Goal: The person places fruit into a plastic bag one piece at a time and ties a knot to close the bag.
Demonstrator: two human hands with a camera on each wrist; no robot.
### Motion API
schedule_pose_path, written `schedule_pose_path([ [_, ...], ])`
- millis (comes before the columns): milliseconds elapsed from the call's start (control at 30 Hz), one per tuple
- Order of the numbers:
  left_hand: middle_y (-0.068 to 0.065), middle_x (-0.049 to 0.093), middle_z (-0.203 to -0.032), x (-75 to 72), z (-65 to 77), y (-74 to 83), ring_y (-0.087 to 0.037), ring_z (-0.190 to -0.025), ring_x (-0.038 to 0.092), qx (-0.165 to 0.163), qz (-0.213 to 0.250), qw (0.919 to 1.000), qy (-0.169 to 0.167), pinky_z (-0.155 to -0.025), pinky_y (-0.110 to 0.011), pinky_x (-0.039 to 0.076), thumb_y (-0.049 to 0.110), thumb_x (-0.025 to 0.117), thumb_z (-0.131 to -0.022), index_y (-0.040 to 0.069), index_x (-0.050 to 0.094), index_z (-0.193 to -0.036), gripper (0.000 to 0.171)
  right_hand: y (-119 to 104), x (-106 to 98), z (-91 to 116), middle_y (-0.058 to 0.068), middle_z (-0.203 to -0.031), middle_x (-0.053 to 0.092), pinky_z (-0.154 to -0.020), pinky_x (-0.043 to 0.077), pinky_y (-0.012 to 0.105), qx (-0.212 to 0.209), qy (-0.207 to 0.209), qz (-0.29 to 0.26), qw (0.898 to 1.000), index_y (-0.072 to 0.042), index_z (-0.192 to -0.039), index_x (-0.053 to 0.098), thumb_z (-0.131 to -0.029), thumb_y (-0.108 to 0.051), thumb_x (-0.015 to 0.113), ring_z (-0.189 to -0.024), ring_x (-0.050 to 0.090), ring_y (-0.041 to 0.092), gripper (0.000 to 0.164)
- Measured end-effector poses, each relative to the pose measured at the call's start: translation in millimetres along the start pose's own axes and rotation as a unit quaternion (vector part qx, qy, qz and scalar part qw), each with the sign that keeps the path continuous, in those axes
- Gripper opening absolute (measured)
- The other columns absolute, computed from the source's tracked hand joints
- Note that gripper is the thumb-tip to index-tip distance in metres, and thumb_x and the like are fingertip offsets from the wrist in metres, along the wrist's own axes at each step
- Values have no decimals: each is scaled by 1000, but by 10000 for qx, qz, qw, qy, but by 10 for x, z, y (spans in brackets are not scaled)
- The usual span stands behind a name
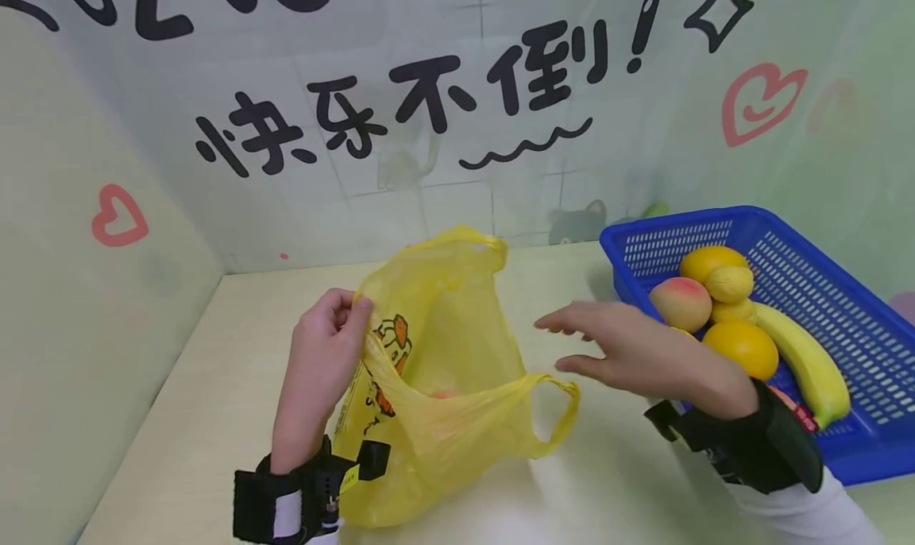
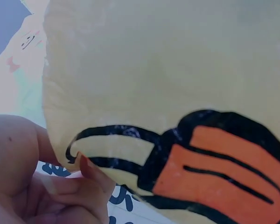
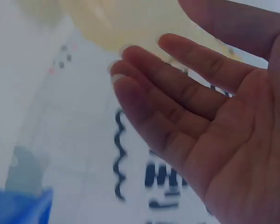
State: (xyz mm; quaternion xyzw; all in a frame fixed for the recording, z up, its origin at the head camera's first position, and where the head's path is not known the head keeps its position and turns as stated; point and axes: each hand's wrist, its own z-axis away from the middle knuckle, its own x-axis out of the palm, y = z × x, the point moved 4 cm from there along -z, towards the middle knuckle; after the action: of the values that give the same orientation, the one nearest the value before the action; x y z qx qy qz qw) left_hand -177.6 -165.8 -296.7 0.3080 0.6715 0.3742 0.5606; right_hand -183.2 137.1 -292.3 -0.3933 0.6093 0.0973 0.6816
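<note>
A yellow plastic bag (image 1: 457,315) with a printed cartoon stands with its mouth open in the middle of the table. My left hand (image 1: 325,346) pinches the left edge of its mouth between thumb and fingers; the left wrist view shows the bag's orange-and-black print (image 2: 214,163) close beside those fingers. Inside, a pinkish round shape (image 1: 443,394) shows faintly through the plastic. My right hand (image 1: 629,346) hovers between the bag and the basket, its fingers extended and holding nothing. In the right wrist view its palm and slightly bent fingers (image 3: 177,98) are bare.
At the right is a blue plastic basket (image 1: 865,338) holding a peach (image 1: 681,304), a banana (image 1: 808,362), oranges (image 1: 742,349) and yellow lemon-like fruit (image 1: 729,284). Behind the table (image 1: 236,354) rises a pale sheet (image 1: 322,203) with black lettering and pink hearts.
</note>
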Motion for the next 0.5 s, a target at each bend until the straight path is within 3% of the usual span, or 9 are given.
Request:
schedule_pose_path([
  [67,-10,61,-81,0,-7,15,-14,-63,56,4,1,10000,-32,-58,-21,48,28,49,-103,3,61,-112,29,143,-132,101,5,-122,69,-88,56,42,173,405,330,9985,-10,-129,62,-89,-25,72,-104,66,21,43],
  [133,-8,59,-78,-1,-13,22,-14,-61,54,13,-32,10000,-67,-57,-22,47,28,49,-103,3,61,-113,29,300,-237,191,7,-122,69,-87,56,44,532,534,443,9962,-8,-128,62,-88,-24,74,-104,65,23,45],
  [300,-6,55,-75,25,-24,14,-17,-60,52,37,-176,9998,-109,-57,-24,46,26,49,-103,4,61,-112,27,695,-395,403,12,-122,67,-87,55,50,1542,126,467,9868,-4,-131,60,-88,-28,74,-106,63,27,51],
  [500,-8,56,-76,44,-1,27,-18,-60,52,27,-200,9997,-121,-58,-25,46,26,48,-103,4,59,-116,27,1146,-496,723,19,-111,67,-78,55,50,2200,-250,803,9719,4,-129,57,-84,-34,77,-96,62,34,62],
])
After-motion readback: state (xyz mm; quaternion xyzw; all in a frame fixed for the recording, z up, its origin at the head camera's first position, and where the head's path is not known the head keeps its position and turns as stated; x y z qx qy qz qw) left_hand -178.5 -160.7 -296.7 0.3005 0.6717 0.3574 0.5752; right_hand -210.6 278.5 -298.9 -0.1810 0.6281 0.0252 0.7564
